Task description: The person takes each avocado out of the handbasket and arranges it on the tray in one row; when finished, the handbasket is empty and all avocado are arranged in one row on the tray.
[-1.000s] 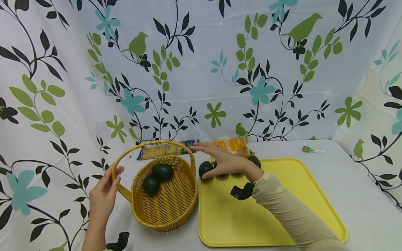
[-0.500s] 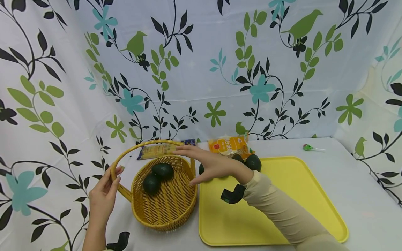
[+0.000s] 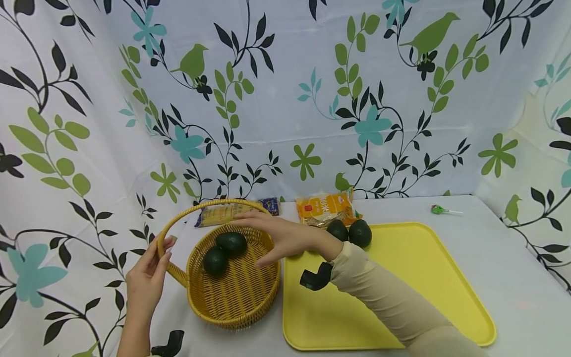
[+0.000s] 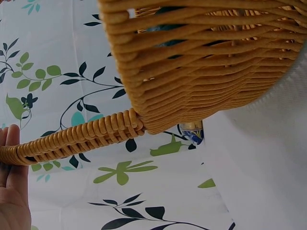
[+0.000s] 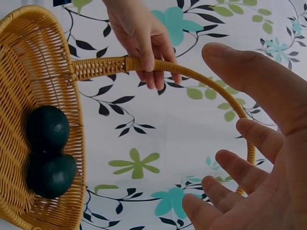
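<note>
My left hand (image 3: 146, 278) pinches the arched handle (image 3: 178, 216) of a yellow wicker basket (image 3: 232, 320), fingers and thumb around its left side. Inside the basket lie two dark green avocados (image 3: 231, 243), touching each other. Over the basket's right rim hovers my right hand (image 3: 287, 237), empty, its thumb and fingers spread apart, as the right wrist view also shows. Two more avocados (image 3: 360, 233) sit at the back edge of a yellow tray (image 3: 383, 307). Behind my right wrist, something dark on the tray is mostly hidden.
Along the back of the white table lie a long noodle packet (image 3: 223, 214) and an orange snack bag (image 3: 327, 208). A green-wrapped lollipop (image 3: 439, 209) lies at the back right. A patterned cloth (image 3: 267, 99) hangs behind and at both sides.
My right hand has moved left from above the tray's avocados to over the basket's right side, uncovering the orange bag and two avocados. My left hand stays on the handle.
</note>
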`<state>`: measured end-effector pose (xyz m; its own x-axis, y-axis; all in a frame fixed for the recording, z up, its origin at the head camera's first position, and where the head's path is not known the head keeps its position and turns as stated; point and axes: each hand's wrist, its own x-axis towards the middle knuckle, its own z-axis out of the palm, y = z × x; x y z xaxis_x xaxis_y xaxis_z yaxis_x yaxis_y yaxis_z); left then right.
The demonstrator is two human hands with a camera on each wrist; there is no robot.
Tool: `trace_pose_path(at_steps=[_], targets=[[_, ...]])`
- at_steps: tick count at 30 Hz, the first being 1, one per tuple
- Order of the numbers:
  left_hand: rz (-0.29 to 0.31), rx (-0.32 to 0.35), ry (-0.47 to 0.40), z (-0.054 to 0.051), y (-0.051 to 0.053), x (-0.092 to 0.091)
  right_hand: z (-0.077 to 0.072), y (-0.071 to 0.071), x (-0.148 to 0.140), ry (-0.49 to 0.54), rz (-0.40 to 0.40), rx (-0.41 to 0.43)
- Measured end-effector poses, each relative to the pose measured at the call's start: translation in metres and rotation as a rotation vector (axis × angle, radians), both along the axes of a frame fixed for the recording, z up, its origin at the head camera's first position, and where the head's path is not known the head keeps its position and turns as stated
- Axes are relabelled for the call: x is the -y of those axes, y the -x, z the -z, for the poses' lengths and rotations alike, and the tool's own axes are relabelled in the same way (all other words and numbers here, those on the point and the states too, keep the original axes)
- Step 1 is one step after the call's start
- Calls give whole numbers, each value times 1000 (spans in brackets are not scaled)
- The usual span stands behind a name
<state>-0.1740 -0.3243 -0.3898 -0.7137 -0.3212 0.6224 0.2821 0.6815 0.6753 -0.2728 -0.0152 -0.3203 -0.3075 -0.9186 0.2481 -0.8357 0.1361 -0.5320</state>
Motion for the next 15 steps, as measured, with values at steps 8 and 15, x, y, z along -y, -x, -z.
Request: trace_pose_path(at_steps=[8,15], targets=[[7,-10,-5,0,0,0,6,7,10,-42,34,39],[28,-33,-15,0,0,0,16,15,16,-66,52,46]])
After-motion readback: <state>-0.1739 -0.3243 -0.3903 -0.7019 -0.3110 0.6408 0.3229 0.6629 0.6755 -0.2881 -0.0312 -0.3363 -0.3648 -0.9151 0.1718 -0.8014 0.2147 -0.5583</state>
